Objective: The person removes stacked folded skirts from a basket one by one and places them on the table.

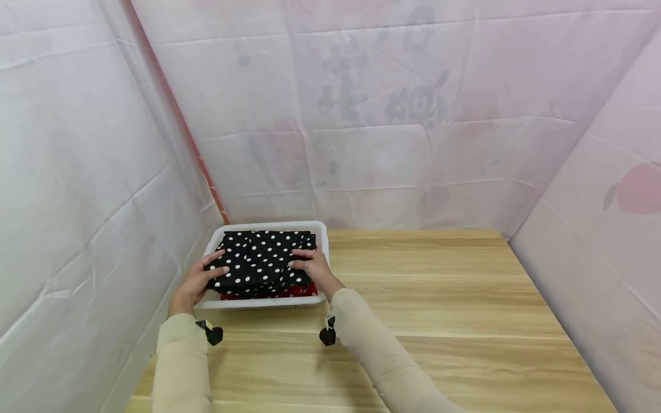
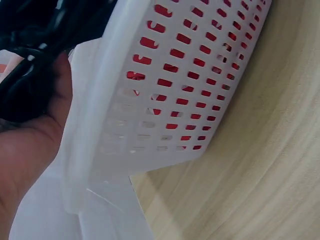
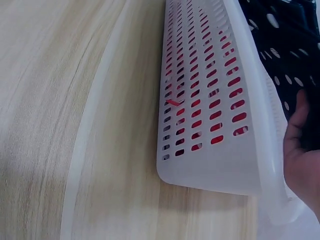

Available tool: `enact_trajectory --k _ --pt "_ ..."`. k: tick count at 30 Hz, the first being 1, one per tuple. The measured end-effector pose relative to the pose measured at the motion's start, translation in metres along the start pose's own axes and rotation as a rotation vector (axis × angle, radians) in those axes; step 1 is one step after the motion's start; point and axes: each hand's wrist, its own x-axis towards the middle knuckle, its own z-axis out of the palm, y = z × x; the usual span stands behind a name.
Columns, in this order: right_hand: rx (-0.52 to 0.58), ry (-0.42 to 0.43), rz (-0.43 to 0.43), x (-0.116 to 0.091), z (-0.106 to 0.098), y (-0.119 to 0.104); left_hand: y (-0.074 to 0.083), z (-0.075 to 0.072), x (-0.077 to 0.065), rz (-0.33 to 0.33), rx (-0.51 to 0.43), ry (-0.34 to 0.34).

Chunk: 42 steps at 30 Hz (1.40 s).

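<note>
Black polka-dot cloth (image 1: 260,258) sits folded in the white basket (image 1: 237,304), on top of a red dotted cloth (image 1: 296,291). Left hand (image 1: 196,280) is on the black cloth's left edge, thumb and forefinger spread over it; remaining fingers hidden, so can't tell if it pinches. Right hand (image 1: 317,271) lies on the right end, visible fingers extended and touching the top, no pinch seen.

Handling, my judgement: load both ends evenly, keep palms inside the rim, use flat fingers rather than tips. Thin fabric probably slides and rucks if one side leads. Watch the right end, folds look looser there. Mind the red layer, it could drag along.

Materials: black cloth looks smooth with a slight sheen, white round dots, soft creases, layered front edge. Basket is pale plastic, smooth rolled rim, rounded corners, walls pierced by rows of short slots; red shows through them. Table (image 1: 439,287) has pale streaked wood grain. Creased sheeting (image 1: 361,160) behind, faint print. Sleeves (image 1: 382,355) are cream, softly wrinkled.
</note>
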Motion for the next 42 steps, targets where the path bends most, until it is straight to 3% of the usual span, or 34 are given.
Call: enact_trajectory --k 6,13,18,24,42 --pt "-0.008 -0.055 -0.031 -0.016 0.003 -0.02 0.0 -0.001 -0.01 0.046 -0.015 0.078" --pt "0.049 -0.039 -0.061 -0.005 -0.003 -0.005 0.004 0.009 -0.015 0.091 -0.05 0.121" --pt "0.111 -0.009 -0.041 -0.01 -0.017 -0.002 0.009 0.026 -0.02 0.145 -0.058 0.105" --pt "0.091 0.034 -0.056 -0.017 -0.046 -0.01 0.014 0.049 -0.018 0.208 -0.04 0.062" --pt "-0.01 0.007 -0.099 -0.032 -0.112 -0.022 0.021 0.109 -0.009 0.179 -0.063 0.042"
